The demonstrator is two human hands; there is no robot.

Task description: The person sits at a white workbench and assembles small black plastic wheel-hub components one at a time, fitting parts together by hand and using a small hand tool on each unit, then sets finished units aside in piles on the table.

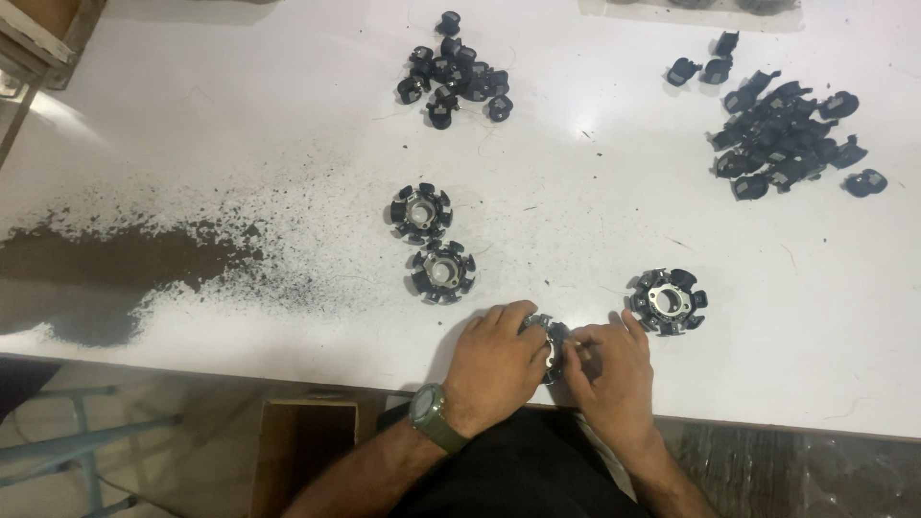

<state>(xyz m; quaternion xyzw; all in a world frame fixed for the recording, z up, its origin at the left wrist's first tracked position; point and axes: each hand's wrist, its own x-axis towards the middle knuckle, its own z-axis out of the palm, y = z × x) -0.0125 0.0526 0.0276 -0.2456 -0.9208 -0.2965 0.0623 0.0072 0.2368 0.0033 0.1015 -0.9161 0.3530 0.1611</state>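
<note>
At the counter [240, 125] edge, left hand [494, 364] and right hand [609, 369] both grip one round metal stator part [549, 338]; three more stators [420, 213] sit nearby.

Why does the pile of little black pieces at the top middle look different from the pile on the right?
The top-middle pile is smaller and tightly clumped; the right pile is bigger and spreads wider, with strays at its edges. The top-middle pieces look rounder and stubby; the right pile's pieces look longer and curved. Both are loose black parts lying on the white table, untouched by either hand.
</note>
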